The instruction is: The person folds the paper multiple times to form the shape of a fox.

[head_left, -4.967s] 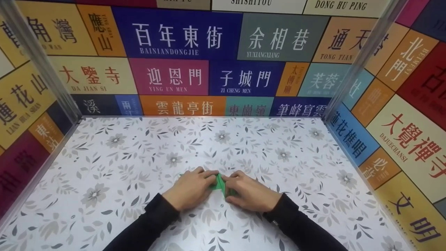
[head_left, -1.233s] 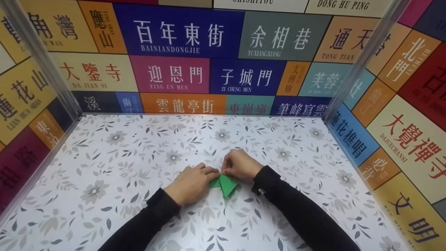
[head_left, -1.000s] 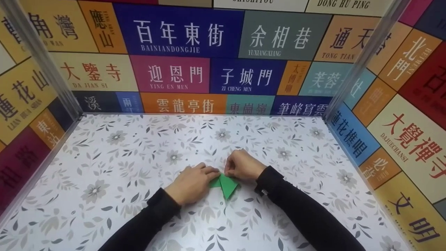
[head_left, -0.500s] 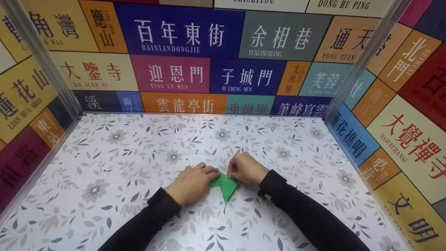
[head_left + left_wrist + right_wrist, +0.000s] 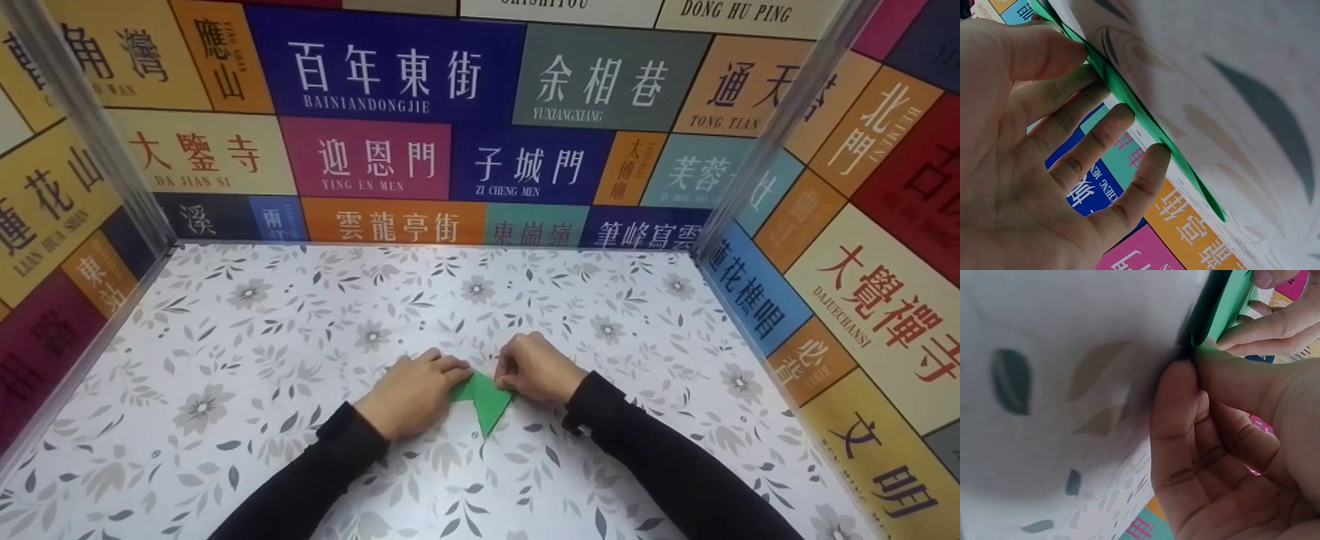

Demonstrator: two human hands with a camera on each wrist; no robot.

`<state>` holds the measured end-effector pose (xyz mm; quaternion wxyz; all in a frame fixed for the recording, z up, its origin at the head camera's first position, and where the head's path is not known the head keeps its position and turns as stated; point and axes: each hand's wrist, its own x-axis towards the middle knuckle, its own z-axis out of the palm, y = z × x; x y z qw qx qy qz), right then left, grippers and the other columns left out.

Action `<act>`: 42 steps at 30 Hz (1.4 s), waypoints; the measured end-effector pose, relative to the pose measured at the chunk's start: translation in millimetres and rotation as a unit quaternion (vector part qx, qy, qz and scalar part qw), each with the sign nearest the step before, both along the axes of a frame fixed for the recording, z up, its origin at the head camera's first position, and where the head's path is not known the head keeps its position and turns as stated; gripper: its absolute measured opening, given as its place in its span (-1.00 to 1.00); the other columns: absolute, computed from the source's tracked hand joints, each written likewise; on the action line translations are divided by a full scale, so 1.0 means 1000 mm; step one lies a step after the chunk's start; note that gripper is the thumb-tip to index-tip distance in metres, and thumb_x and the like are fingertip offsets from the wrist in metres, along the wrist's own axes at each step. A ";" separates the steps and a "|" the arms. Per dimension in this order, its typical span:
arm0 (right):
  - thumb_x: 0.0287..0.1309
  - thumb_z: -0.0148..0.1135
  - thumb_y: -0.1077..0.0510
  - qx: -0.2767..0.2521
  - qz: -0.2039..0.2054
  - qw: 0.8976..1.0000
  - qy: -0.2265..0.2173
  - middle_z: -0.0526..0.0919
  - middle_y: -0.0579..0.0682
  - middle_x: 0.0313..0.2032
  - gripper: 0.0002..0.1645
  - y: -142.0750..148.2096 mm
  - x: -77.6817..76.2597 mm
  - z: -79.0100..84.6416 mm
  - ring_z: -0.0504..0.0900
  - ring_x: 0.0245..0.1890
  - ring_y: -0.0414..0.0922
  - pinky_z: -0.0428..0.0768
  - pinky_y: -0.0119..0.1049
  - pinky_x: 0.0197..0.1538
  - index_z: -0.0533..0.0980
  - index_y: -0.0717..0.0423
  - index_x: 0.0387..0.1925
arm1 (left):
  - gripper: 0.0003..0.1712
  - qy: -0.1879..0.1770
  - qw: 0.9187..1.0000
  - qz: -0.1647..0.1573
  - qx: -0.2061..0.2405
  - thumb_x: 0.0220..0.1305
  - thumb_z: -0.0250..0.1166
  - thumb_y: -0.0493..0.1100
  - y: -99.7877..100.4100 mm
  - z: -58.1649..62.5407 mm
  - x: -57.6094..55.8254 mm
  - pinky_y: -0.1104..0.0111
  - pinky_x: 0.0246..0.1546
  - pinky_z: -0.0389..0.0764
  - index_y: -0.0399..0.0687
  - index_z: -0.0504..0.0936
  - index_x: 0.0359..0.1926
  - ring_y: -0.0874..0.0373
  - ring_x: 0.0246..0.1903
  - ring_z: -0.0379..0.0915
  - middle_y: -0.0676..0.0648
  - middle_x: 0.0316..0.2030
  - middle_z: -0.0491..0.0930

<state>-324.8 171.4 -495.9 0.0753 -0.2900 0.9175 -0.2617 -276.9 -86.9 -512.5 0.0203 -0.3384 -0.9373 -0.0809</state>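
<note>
A folded piece of green paper (image 5: 493,403) lies on the table between my hands, with a pointed flap reaching toward me. My left hand (image 5: 412,391) covers its left part. In the left wrist view, the fairly straight fingers (image 5: 1148,169) rest their tips along the paper's green edge (image 5: 1129,101), with the thumb beside them. At the upper right edge, my right hand (image 5: 538,367) pinches the paper between thumb and curled index finger. The right wrist view shows these fingertips (image 5: 1176,382) close together at the end of the green fold (image 5: 1227,312), right at the tabletop.
The table (image 5: 337,480) wears a white covering printed with grey flowers and leaves. A back wall (image 5: 390,75) of coloured name panels rises behind it. Similar side walls (image 5: 885,300) stand left and right, with clear strips at the corners.
Since five seconds ago, my right hand went up to the paper's top, then slid down and right along its edge. The flap now shows, its tip slightly lower. My left hand has stayed nearly still.
</note>
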 end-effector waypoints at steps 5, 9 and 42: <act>0.23 0.68 0.36 0.006 -0.002 1.000 0.003 0.89 -0.07 -0.41 -0.85 0.005 0.003 -0.003 0.67 -0.43 -0.30 0.75 -0.32 -0.20 0.84 0.11 -0.37 | -0.40 -0.007 1.000 0.004 0.003 0.56 0.28 -0.26 0.000 -0.001 0.000 -0.21 0.24 0.85 0.01 0.71 0.55 -0.15 0.41 0.66 -0.03 0.49 0.74; 0.27 0.68 0.33 0.004 -0.004 1.000 0.008 0.90 -0.08 -0.39 -0.86 0.009 0.006 -0.005 0.68 -0.40 -0.30 0.75 -0.33 -0.18 0.83 0.10 -0.35 | -0.40 -0.005 1.000 0.006 0.002 0.56 0.29 -0.26 0.000 -0.001 0.000 -0.21 0.23 0.85 0.03 0.71 0.55 -0.13 0.41 0.66 -0.01 0.49 0.74; 0.17 0.61 0.43 -0.016 -0.042 0.997 0.067 0.82 -0.09 -0.46 -0.80 0.017 0.027 -0.008 0.64 -0.45 -0.26 0.69 -0.32 -0.29 0.78 0.10 -0.41 | -0.36 0.019 1.000 0.000 0.009 0.50 0.32 -0.28 0.002 -0.001 0.003 -0.19 0.09 0.87 0.17 0.74 0.53 -0.11 0.34 0.69 -0.03 0.46 0.76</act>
